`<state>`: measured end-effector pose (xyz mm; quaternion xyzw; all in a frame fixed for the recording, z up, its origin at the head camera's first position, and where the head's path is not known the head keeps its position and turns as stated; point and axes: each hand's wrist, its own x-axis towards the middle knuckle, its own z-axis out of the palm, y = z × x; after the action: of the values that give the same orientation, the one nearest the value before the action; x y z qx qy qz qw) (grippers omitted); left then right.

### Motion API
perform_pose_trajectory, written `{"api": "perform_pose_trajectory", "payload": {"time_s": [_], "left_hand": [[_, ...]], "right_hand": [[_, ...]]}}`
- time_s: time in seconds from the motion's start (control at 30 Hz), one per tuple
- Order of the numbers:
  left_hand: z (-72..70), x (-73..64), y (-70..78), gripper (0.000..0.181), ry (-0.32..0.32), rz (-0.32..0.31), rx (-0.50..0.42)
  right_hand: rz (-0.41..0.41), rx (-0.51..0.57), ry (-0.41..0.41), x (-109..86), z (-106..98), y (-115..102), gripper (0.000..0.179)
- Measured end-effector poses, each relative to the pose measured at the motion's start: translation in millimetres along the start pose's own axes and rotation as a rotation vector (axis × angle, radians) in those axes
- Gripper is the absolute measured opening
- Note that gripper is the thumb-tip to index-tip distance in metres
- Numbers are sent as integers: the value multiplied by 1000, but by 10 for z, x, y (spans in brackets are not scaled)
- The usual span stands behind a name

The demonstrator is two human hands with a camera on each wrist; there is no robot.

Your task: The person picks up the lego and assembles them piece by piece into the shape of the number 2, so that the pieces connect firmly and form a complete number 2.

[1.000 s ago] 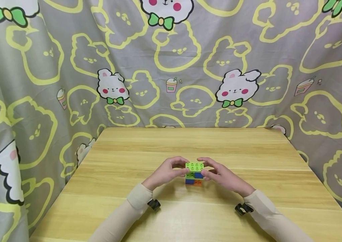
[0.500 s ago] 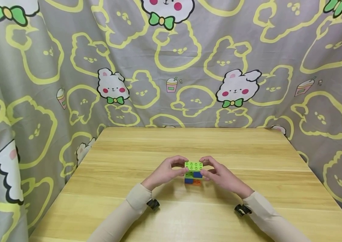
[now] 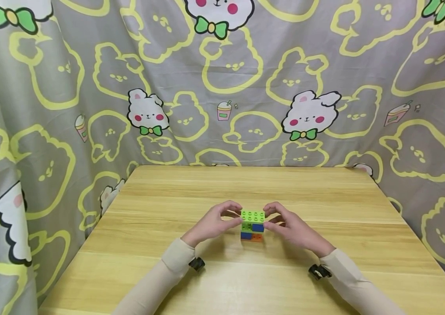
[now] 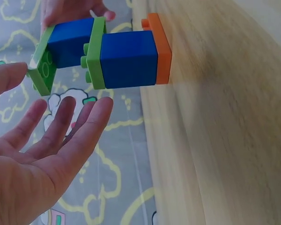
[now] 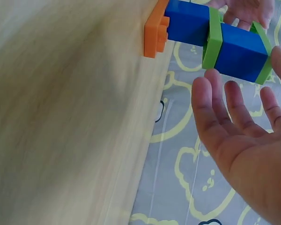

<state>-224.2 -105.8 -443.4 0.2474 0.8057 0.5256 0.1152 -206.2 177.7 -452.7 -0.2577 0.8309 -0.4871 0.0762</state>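
Note:
A stack of toy building bricks stands on the table between both hands. Its base is an orange plate (image 4: 163,51) bearing a blue brick (image 4: 129,60) at the left end. Above that lies a green plate (image 4: 96,61), then a second blue brick (image 5: 241,52) at the right end. A light green plate (image 3: 252,217) with studs tops the stack. My left hand (image 3: 215,224) is beside it, thumb tip right at the top plate's edge, fingers loosely spread. On the other side, my right hand (image 3: 293,226) has its thumb close to the top plate and its fingers spread apart from the bricks.
The wooden table (image 3: 222,280) reaches back to a grey curtain (image 3: 222,144) with yellow bear outlines, which also hangs along both sides. Black wrist cameras sit at the left cuff (image 3: 177,256) and right cuff (image 3: 334,262).
Both hands have let go of the top green plate and drawn slightly apart, the left to the left and the right to the right. The stack stays standing in place.

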Motion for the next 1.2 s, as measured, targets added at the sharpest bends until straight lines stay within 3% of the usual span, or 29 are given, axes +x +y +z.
{"api": "perform_pose_trajectory", "payload": {"time_s": [0.53,1.2], "left_hand": [[-9,-22,-6,30,-28,-39,-82],[10,-8,-21,36,11,-49,-147]], "right_hand": [[-21,89,-31,11,-10,16,28],[73,139,5,22,37,21,31]]}}
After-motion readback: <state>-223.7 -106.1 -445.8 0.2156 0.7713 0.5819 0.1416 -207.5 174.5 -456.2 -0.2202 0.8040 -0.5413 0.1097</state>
